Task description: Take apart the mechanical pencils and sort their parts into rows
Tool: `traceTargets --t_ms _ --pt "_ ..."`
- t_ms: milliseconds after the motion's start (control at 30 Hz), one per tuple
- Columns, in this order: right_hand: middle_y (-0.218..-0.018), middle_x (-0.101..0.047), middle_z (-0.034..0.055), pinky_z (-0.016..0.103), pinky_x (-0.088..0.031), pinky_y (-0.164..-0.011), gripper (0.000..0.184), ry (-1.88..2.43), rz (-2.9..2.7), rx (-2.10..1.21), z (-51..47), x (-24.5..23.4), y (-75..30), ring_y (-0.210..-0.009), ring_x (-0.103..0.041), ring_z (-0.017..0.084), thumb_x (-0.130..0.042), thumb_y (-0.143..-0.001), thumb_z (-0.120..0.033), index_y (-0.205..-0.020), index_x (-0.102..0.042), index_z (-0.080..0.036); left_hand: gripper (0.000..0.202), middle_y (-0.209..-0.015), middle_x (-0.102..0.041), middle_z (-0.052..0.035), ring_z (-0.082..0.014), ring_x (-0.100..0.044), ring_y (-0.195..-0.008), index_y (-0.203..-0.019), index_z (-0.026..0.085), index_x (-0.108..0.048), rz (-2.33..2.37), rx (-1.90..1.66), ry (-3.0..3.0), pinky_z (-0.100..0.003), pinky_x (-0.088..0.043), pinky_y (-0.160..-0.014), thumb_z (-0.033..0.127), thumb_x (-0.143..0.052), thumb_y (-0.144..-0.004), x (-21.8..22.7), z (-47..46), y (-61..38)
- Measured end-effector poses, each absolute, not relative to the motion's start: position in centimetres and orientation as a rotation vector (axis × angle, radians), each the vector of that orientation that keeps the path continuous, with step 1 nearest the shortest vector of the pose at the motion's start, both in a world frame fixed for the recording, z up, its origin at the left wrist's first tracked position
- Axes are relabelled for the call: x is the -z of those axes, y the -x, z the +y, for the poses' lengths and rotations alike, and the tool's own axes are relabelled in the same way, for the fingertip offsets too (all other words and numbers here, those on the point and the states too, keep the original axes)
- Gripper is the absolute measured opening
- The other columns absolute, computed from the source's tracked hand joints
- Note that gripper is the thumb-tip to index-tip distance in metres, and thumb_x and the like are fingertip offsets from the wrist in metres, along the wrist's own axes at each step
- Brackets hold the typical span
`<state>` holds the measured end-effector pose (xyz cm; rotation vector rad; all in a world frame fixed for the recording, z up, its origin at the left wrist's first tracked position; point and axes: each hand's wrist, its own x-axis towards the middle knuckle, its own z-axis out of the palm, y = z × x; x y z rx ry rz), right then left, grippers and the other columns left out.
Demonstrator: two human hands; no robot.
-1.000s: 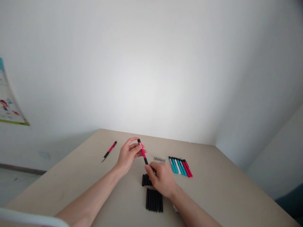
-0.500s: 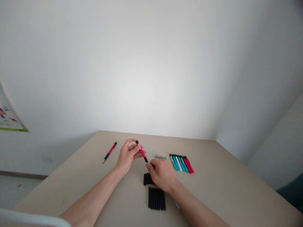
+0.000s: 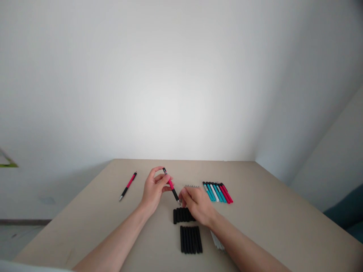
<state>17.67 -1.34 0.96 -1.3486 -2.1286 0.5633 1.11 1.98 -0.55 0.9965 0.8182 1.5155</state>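
A pink-red ballpoint pen with a black grip and silver tip slants downward, pinched in my left hand. One finger of that hand rests at the pen's black top end. Just beside the pen tip, my right hand has its fingers curled together. Whatever they may hold is hidden. Under and near my right hand lie a row of short black grips and a row of longer black tubes. Small metal springs show partly behind the knuckles.
A red-and-black pen lies at the left. Several teal, white and red pen barrels are lined up at the right. Thin pale refills lie partly under my right forearm. A white wall borders the table's far edge.
My right fingers have come off the pen's lower end, and its silver tip now shows. My left hand still holds the pen. The view has shifted slightly.
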Motion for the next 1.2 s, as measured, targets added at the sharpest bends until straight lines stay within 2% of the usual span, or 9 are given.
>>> traceTargets --t_ms 200,300,433,467,600,800,1033,1133,1200 --pt "-0.063 -0.064 -0.0010 0.022 -0.032 -0.057 0.030 1.287 -2.153 -0.494 -1.8 -1.2 -17.4 -0.057 -0.052 0.011 -0.047 -0.086 -0.036 -0.066 -0.063 -0.019 0.046 -0.067 -0.062 0.0036 -0.0138 -0.062 -0.060 -0.106 0.022 -0.046 0.884 -1.508 -1.045 -0.024 -0.051 -0.052 0.033 -0.071 -0.069 0.5 1.8 -1.3" --pt "-0.062 -0.063 -0.0008 0.022 -0.032 -0.056 0.028 1.288 -2.161 -0.524 -1.9 -1.1 -17.3 -0.056 -0.052 0.011 -0.048 -0.085 -0.032 -0.065 -0.063 -0.018 0.048 -0.068 -0.062 0.0036 -0.0134 -0.062 -0.058 -0.108 0.022 -0.045 0.878 -1.496 -1.049 -0.025 -0.052 -0.052 0.033 -0.071 -0.069 0.4 1.7 -1.5" --pt "-0.067 -0.065 -0.0005 0.022 -0.033 -0.059 0.023 1.285 -2.177 -0.449 -1.7 -0.9 -17.5 -0.060 -0.054 0.012 -0.047 -0.086 -0.027 -0.072 -0.063 -0.019 0.051 -0.075 -0.067 -0.0012 -0.0161 -0.064 -0.066 -0.115 0.021 -0.044 0.799 -1.449 -1.109 -0.032 -0.054 -0.063 0.028 -0.070 -0.072 0.1 1.4 -1.6" --pt "-0.070 -0.066 -0.0006 0.022 -0.033 -0.061 0.021 1.284 -2.172 -0.426 -1.6 -0.8 -17.6 -0.062 -0.056 0.012 -0.047 -0.086 -0.027 -0.075 -0.064 -0.020 0.046 -0.078 -0.068 -0.0030 -0.0170 -0.065 -0.069 -0.113 0.020 -0.047 0.785 -1.443 -1.137 -0.033 -0.054 -0.068 0.027 -0.069 -0.073 0.0 1.2 -1.6" --pt "-0.079 -0.068 -0.0011 0.022 -0.033 -0.064 0.017 1.300 -2.126 -0.358 -1.2 -0.4 -17.8 -0.071 -0.059 0.013 -0.048 -0.087 -0.030 -0.086 -0.064 -0.022 0.017 -0.083 -0.070 -0.0082 -0.0197 -0.065 -0.078 -0.085 0.014 -0.065 0.775 -1.414 -1.384 -0.032 -0.052 -0.077 0.026 -0.069 -0.074 -0.5 0.3 -1.6" --pt "-0.075 -0.066 0.0025 0.023 -0.032 -0.060 0.021 1.308 -2.126 -0.292 -1.3 -0.3 -17.7 -0.066 -0.057 0.014 -0.046 -0.088 -0.030 -0.080 -0.061 -0.018 0.013 -0.082 -0.071 -0.0100 -0.0229 -0.065 -0.079 -0.079 0.016 -0.072 0.738 -1.388 -1.556 -0.032 -0.052 -0.074 0.027 -0.066 -0.076 -1.5 -1.0 -1.8" --pt "-0.079 -0.067 0.0018 0.022 -0.037 -0.063 0.017 1.221 -2.091 -0.312 -1.0 -0.1 -17.8 -0.070 -0.059 0.014 -0.048 -0.086 -0.025 -0.088 -0.064 -0.021 0.014 -0.085 -0.071 -0.0102 -0.0230 -0.064 -0.080 -0.080 0.019 -0.074 0.763 -1.374 -1.748 -0.032 -0.051 -0.072 0.026 -0.062 -0.079 -1.3 -1.1 -1.6" --pt "-0.080 -0.067 0.0043 0.023 -0.039 -0.062 0.023 1.213 -1.952 -0.266 -0.5 -0.3 -18.6 -0.068 -0.058 0.014 -0.044 -0.088 -0.029 -0.094 -0.065 -0.020 0.014 -0.079 -0.069 -0.0082 -0.0203 -0.064 -0.074 -0.082 0.017 -0.072 0.781 -1.416 -1.517 -0.031 -0.051 -0.072 0.028 -0.067 -0.075 -0.9 -0.7 -1.7" --pt "-0.077 -0.066 0.0059 0.024 -0.040 -0.060 0.028 1.253 -1.765 -0.197 -0.1 -0.5 -19.5 -0.062 -0.057 0.014 -0.041 -0.089 -0.032 -0.094 -0.065 -0.018 0.024 -0.076 -0.067 -0.0051 -0.0160 -0.062 -0.065 -0.093 0.016 -0.066 0.727 -1.513 -1.140 -0.030 -0.053 -0.066 0.030 -0.069 -0.074 -0.8 0.0 -1.6"
